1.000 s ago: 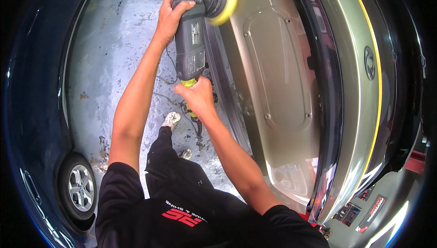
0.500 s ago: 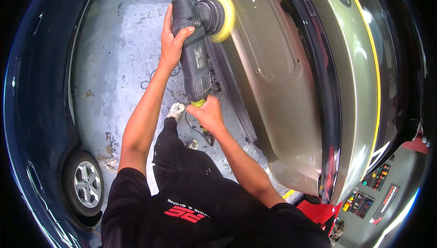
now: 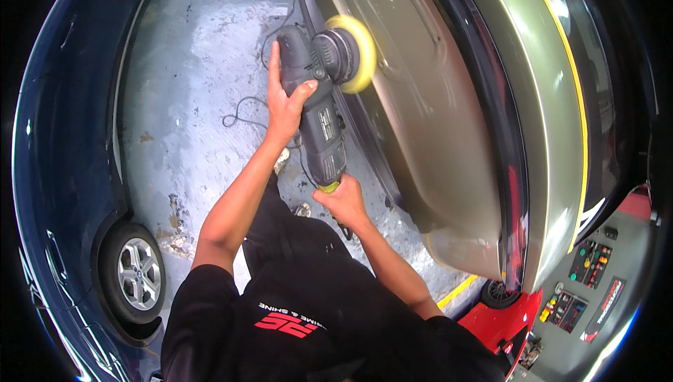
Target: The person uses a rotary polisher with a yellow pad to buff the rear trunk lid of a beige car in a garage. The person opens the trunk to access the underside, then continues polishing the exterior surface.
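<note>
A dark grey car polisher [image 3: 321,117] is held out in front of me in both hands. Its round yellow foam pad [image 3: 359,52] faces right, against the gold-beige car panel [image 3: 427,137] as far as I can tell. My left hand [image 3: 286,105] wraps the polisher's head end, the forefinger stretched along its side and the thumb over the top. Lower down, my right hand [image 3: 343,200] is closed round the rear grip, where a yellow-green band shows. The palms and most of the curled fingers are hidden by the tool.
A dark blue car [image 3: 63,137] with a silver-spoked wheel [image 3: 138,273] stands at left. A thin cable [image 3: 242,110] loops over the worn grey floor [image 3: 203,52] beside my feet. A red car [image 3: 501,322] and a wall rack of tools [image 3: 564,310] are at lower right.
Both hands and the polisher have shifted toward me and slightly right, the pad moving along the panel. More of the red car shows at lower right.
</note>
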Available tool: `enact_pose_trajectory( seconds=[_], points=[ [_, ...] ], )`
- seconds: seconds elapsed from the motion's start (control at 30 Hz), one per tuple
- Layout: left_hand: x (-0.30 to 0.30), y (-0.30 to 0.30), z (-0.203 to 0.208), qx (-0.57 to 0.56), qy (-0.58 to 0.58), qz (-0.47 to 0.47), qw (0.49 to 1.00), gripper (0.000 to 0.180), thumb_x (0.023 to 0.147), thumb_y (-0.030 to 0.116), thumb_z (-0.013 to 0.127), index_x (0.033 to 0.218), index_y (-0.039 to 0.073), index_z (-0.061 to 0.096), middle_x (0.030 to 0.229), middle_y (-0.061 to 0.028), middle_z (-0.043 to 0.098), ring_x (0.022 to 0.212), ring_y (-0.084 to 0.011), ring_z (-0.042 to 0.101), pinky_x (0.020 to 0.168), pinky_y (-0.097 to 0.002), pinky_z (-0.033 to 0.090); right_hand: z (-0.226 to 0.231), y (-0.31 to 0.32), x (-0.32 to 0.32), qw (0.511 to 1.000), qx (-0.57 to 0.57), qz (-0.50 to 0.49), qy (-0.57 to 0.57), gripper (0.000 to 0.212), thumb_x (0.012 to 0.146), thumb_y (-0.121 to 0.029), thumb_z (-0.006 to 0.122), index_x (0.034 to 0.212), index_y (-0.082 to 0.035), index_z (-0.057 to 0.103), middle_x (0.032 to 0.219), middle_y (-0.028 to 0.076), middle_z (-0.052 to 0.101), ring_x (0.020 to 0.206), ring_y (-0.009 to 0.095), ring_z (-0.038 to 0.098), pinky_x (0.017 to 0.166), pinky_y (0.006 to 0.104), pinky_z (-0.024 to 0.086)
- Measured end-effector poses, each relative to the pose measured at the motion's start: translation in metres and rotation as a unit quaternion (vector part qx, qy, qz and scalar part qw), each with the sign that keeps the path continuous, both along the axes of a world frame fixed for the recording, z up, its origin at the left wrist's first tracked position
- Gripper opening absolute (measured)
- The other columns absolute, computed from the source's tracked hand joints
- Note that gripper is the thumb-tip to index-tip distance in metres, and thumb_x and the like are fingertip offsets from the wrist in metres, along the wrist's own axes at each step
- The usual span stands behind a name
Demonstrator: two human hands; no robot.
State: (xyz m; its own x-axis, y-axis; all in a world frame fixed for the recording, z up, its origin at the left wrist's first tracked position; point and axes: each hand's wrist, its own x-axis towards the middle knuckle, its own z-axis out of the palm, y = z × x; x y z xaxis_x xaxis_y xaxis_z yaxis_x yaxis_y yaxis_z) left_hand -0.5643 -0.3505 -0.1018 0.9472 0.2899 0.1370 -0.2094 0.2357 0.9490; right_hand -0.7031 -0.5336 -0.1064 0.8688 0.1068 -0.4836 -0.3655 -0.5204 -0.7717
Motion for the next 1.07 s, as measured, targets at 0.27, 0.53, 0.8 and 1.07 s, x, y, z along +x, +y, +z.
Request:
enact_pose_trajectory(
  seconds=[0.27,0.53,0.8,1.07],
  points=[
    [-0.058,-0.039,0.002,0.002,0.008,-0.005,1.0,0.109,0.082,0.027,0.076,0.168,-0.001,0.015,0.155,-0.023,0.044,0.131,-0.0288,0.056,0.113,-0.0395,0.044,0.003,-0.038,-0.056,0.999,-0.008,-0.014,-0.04,0.033,0.074,-0.021,0.082,0.089,0.004,0.067,0.077,0.007,0.068,0.072,0.015,0.063,0.068,0.0353,0.053],
    [-0.134,-0.095,0.047,0.03,0.013,-0.036,0.999,0.12,0.079,0.03,0.086,0.168,-0.001,0.012,0.154,-0.0245,0.044,0.136,-0.0319,0.053,0.117,-0.0419,0.041,0.018,-0.108,-0.132,0.996,0.068,0.012,0.065,0.035,0.076,-0.022,0.084,0.096,0.004,0.07,0.084,0.01,0.073,0.08,0.017,0.07,0.077,0.0357,0.056],
    [-0.118,-0.109,0.083,0.162,-0.026,-0.057,0.985,0.12,0.076,0.028,0.088,0.168,-0.001,0.015,0.141,-0.0264,0.051,0.126,-0.0388,0.058,0.109,-0.0469,0.046,0.063,-0.11,-0.131,0.99,0.12,-0.034,0.069,0.024,0.076,-0.016,0.084,0.09,0.0,0.072,0.081,0.005,0.073,0.076,0.012,0.068,0.072,0.0321,0.055],
    [-0.047,-0.081,0.104,0.159,-0.079,-0.049,0.983,0.117,0.082,0.041,0.087,0.168,0.001,0.018,0.161,-0.0276,0.039,0.147,-0.0406,0.044,0.123,-0.0459,0.033,0.053,-0.08,-0.063,0.99,0.114,-0.006,-0.079,0.018,0.079,-0.02,0.082,0.083,-0.005,0.075,0.075,0.003,0.073,0.071,0.013,0.068,0.068,0.034,0.054]
  ],
)
